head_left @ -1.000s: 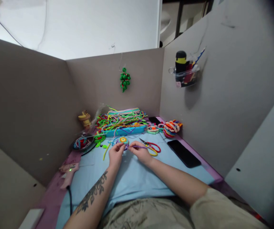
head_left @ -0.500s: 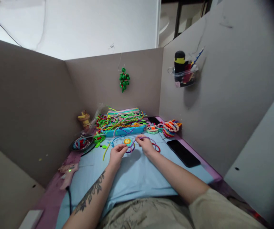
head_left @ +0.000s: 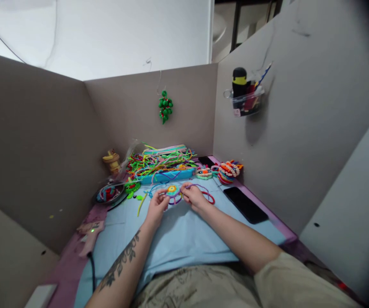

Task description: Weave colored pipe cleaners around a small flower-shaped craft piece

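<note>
Between my hands is a small round piece (head_left: 172, 189) with a yellow-orange centre and a teal ring, seemingly worked from pipe cleaners. My left hand (head_left: 158, 204) pinches its left side, fingers closed. On the right edge, the fingers of my right hand (head_left: 192, 196) are closed on a purple pipe cleaner (head_left: 203, 187), which loops out behind that hand. A red pipe cleaner (head_left: 212, 199) curves just beyond it. To the left of my left hand lie a yellow pipe cleaner (head_left: 142, 204) and a blue loop (head_left: 152, 188). Exact finger contact is too small to see.
A blue tray (head_left: 168, 176) heaped with colourful pipe cleaners stands behind my hands. Fuzzy ornaments (head_left: 227, 172) and a black phone (head_left: 246, 205) are at right. A dark bowl (head_left: 110, 193) and a pink glue gun (head_left: 90, 239) with its cable lie at left. Grey panels surround the table.
The purple strand stretched between my hands is now drawn in close to the round piece. My left hand has shifted onto the piece's left side, and my right hand is slightly lower.
</note>
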